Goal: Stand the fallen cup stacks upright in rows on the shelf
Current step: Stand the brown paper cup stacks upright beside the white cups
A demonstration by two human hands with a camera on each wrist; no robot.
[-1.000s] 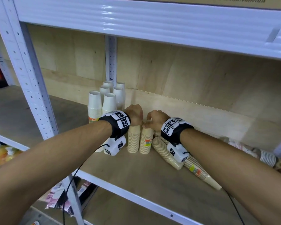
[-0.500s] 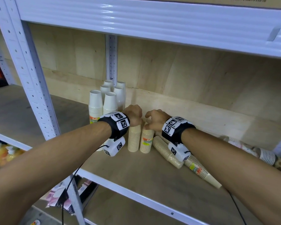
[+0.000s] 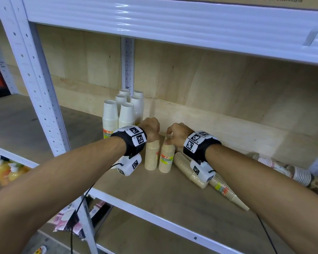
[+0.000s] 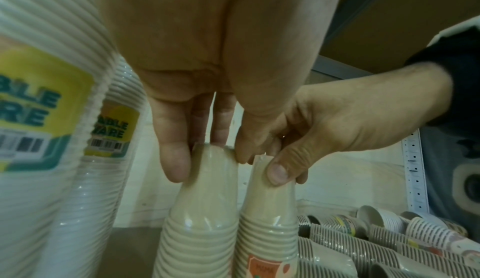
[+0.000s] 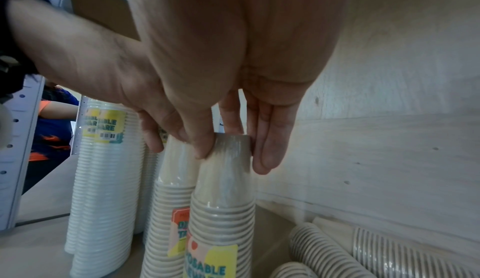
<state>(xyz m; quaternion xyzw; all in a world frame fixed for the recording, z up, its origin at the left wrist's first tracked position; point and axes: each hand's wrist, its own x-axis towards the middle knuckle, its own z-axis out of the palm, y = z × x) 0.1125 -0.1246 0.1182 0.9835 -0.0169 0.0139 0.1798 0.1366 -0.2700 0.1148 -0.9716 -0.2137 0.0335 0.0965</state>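
Left hand (image 3: 151,128): fingers curled over the top of the left tan stack (image 3: 151,154), gripping it.
Right hand (image 3: 176,133): thumb and fingers pinch the top of the right tan stack (image 3: 167,156).
Tan stacks: both upright, touching side by side (plastic-wrapped), mid-shelf.
White stacks (image 3: 126,110): upright in rows near the shelf's back edge, by the left post.
Fallen stacks (image 3: 188,168): lying on the shelf (image 3: 173,202) to the right, toward the right end.
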